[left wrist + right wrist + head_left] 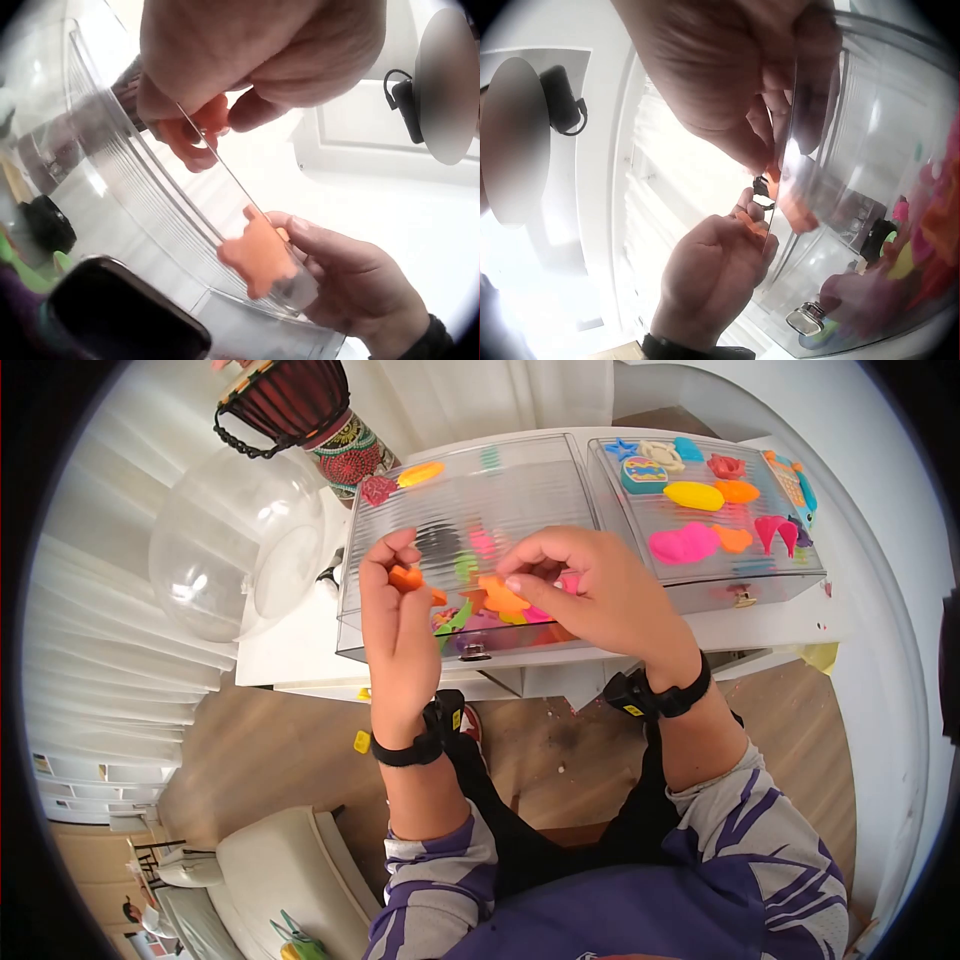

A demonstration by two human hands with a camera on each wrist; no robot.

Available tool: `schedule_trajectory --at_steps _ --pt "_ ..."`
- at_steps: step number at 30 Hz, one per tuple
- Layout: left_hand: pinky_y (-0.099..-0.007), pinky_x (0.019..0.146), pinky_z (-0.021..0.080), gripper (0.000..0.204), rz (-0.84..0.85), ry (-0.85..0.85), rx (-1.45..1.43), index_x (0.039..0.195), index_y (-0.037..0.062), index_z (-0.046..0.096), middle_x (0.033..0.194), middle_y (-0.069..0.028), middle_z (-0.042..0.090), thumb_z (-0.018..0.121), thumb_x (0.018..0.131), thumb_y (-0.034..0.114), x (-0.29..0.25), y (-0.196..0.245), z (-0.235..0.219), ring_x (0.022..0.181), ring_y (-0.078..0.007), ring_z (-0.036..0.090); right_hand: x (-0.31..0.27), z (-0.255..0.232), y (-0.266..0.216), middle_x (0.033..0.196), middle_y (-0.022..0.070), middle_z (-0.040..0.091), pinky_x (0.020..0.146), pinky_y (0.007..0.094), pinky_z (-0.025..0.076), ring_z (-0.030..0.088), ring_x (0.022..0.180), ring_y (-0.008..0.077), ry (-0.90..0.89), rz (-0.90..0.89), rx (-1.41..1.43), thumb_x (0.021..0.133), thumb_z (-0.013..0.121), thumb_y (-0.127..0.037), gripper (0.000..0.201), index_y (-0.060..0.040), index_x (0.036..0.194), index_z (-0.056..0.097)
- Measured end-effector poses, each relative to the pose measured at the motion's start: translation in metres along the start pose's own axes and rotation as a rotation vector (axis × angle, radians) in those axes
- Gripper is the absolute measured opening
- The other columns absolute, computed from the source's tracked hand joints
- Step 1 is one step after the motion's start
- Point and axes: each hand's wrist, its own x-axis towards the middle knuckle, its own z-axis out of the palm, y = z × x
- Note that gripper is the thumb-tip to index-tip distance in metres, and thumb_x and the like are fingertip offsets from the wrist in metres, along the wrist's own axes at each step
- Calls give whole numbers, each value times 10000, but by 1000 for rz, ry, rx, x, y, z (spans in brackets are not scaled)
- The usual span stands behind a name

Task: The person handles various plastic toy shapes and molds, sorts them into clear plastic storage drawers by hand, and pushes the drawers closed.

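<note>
My left hand is raised over the front left of a clear ribbed-lid box. Its fingers and thumb pinch an orange cutter-like piece with openings in it. To its right, my right hand pinches a flat orange piece with a lobed outline between thumb and fingers. The two pieces are a short way apart, above the box's front edge. Green, pink and purple pieces show through the clear box under the hands. A metal latch sits on its front.
A second clear box stands to the right, with colourful moulded pieces such as a yellow oval one on its lid. At the left back are a drum and a transparent dome. A yellow piece lies on the floor.
</note>
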Motion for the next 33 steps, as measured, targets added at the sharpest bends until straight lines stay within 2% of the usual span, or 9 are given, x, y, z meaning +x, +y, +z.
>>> schedule_trajectory --at_steps 2,5,7,9,12,16,18,25,33 --pt "-280 990 545 334 -5 19 -12 1503 0 619 1375 -69 609 534 1180 6 -1 0 4 1107 -109 623 0 0 1 1122 64 829 887 309 621 771 988 142 -33 -68 -60 1092 780 -86 173 14 1232 795" --pt "-283 1006 559 278 -4 14 -43 1464 8 636 1303 -51 667 588 1190 25 2 -3 5 1125 -105 664 1 1 -1 1136 74 829 883 319 620 764 958 158 -35 -54 -46 1069 810 -91 197 5 1240 798" --pt "-283 1013 567 256 0 -9 -62 1446 8 651 1270 -48 694 624 1193 37 1 -2 6 1132 -102 680 0 3 -4 1095 117 814 839 341 618 774 922 199 -21 -8 11 1059 826 -162 226 8 1203 791" --pt "-279 964 606 219 -35 -70 -32 1385 2 687 1160 -40 757 698 1186 92 -2 3 7 1059 -102 717 -1 6 -5 1101 101 820 852 331 614 762 928 179 2 -35 -19 1063 827 -143 217 8 1215 794" --pt "-284 964 627 213 -28 -148 -62 1355 -11 733 1196 -51 778 703 1190 121 -5 4 13 1068 -121 745 -1 3 -5 1083 92 826 864 325 608 749 935 162 -4 -39 -40 1077 816 -131 210 18 1223 793" --pt "-294 969 663 237 -74 -120 -70 1376 -25 744 1226 -71 786 671 1206 123 -4 7 16 1073 -123 761 0 1 -1 1033 118 826 873 335 602 755 933 180 -17 -14 -13 1109 775 -155 225 37 1227 785" --pt "-320 1017 685 267 -96 -109 -97 1403 -35 746 1269 -93 790 644 1218 129 -4 7 16 1126 -141 772 0 0 -6 1043 123 828 880 335 601 757 930 190 -13 -1 -55 1125 748 -156 229 37 1243 783" --pt "-343 1051 688 273 -97 -129 -106 1422 -45 731 1294 -113 793 626 1220 104 -3 7 18 1161 -167 786 0 0 -2 1089 151 850 877 339 601 787 965 214 0 -31 -118 1172 655 -148 263 28 1321 779" --pt "-369 1087 670 291 -96 -154 -88 1469 -48 697 1359 -138 789 631 1205 58 -3 7 17 1209 -194 788 0 0 -1 1086 138 857 862 331 599 789 952 197 5 -24 -86 1163 662 -136 265 18 1341 785"
